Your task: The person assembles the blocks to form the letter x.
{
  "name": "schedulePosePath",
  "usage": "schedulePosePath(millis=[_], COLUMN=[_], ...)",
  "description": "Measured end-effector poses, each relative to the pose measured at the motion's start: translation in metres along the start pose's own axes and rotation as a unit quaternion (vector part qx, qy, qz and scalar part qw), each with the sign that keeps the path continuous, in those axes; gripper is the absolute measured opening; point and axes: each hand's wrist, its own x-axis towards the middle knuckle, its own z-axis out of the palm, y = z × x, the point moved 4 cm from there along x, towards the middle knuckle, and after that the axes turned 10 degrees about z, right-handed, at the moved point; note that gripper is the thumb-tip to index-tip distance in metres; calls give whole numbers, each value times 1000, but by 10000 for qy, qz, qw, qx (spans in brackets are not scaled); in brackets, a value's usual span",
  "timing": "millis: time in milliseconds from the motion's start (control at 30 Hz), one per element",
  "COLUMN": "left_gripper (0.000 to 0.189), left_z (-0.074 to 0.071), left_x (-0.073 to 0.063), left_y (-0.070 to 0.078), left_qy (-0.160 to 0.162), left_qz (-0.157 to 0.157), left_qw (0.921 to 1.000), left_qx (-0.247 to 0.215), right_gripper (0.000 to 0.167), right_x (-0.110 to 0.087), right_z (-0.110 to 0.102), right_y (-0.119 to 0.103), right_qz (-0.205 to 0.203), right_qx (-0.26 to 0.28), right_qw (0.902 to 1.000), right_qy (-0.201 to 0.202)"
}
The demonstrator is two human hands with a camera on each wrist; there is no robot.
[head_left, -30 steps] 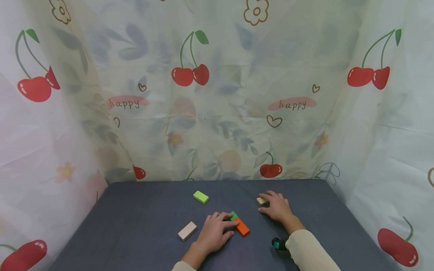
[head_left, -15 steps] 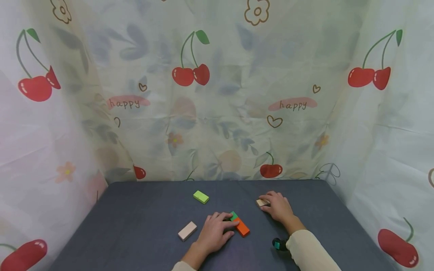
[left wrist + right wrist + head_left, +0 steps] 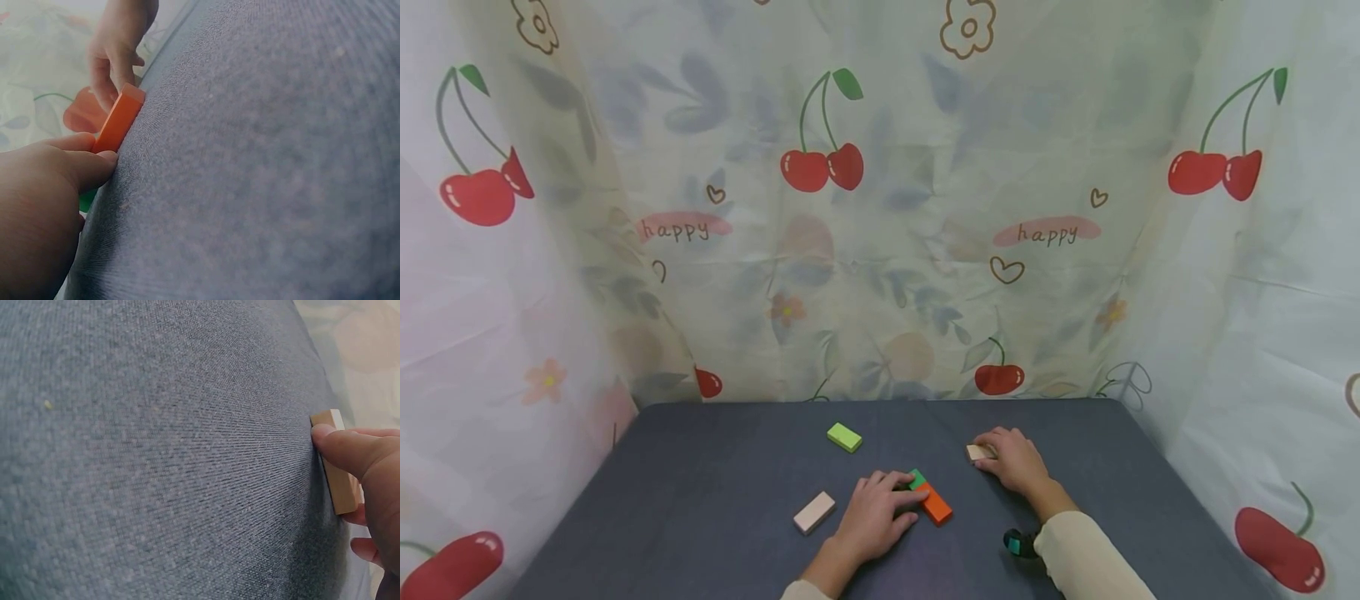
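Observation:
My left hand (image 3: 875, 515) rests on the dark tabletop, its fingers extended to an orange block (image 3: 936, 506) and a green block (image 3: 917, 478) that lie end to end. The fingertips touch these two blocks, while the thumb lies apart from them in the head view. At the right, my right hand (image 3: 1017, 460) pinches a plain wooden block (image 3: 979, 452) lying on the table; in the right wrist view the thumb presses the near side of the wooden block (image 3: 340, 481). Its right end is hidden under the hand in the head view.
A pale wooden block (image 3: 814, 512) lies left of my left hand. Farther back sits a lime-green block (image 3: 845, 437). A black strap with a teal patch (image 3: 1017, 543) shows by the right sleeve. Patterned curtains (image 3: 880, 250) surround the table's back and sides.
The right thumb has closed in against the wooden block, which has shifted and turned slightly toward me. My left hand and the other blocks stay where they were.

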Motion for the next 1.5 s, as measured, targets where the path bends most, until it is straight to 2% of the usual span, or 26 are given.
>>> schedulePosePath(millis=[200, 633, 967, 1300, 1500], left_gripper=[39, 40, 40, 40, 40], left_z=[0, 1, 1, 2, 2], left_x=[-1, 0, 0, 0, 0], left_y=[1, 0, 0, -1, 0], left_qy=[-32, -28, -23, -16, 31], left_qz=[-14, -21, 2, -11, -34], left_qw=[10000, 10000, 10000, 10000, 10000], left_qx=[-29, 19, 30, 4, 24], right_gripper=[33, 31, 31, 30, 30], right_x=[-1, -6, -8, -11, -11], right_z=[0, -3, -2, -5, -5], right_y=[1, -4, -9, -14, -19], right_qz=[10, -238, -259, -499, -469], right_qx=[107, 65, 79, 49, 42], right_qw=[9999, 9997, 9996, 9987, 9989], right_qy=[-19, 45, -97, 32, 13])
